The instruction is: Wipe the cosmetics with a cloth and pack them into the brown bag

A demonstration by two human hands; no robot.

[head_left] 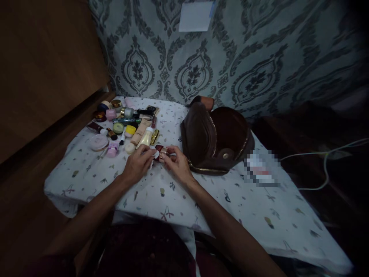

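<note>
My left hand (138, 162) is closed, its fingers pinching a small white piece that looks like a tissue or wipe (157, 155) against a small dark red container with a gold part (160, 149). My right hand (179, 164) has its thumb and fingers closed on the gold end of this container. Fingers cover much of it, so its exact kind is unclear. Just beyond my left hand lie a pale yellow squeeze tube (146, 137), a beige tube (140, 131) and a gold lipstick tube (155, 137). To the right of my right hand stands an open brown leather bag (198, 134).
Several jars and tubes crowd the table's left side, among them a pink jar (110, 114), a yellow-lidded jar (130, 130) and a round compact (98, 142). A blurred-out object (261, 169) lies right of the bag, near a white cable (325, 165). The patterned wall (193, 69) rises behind.
</note>
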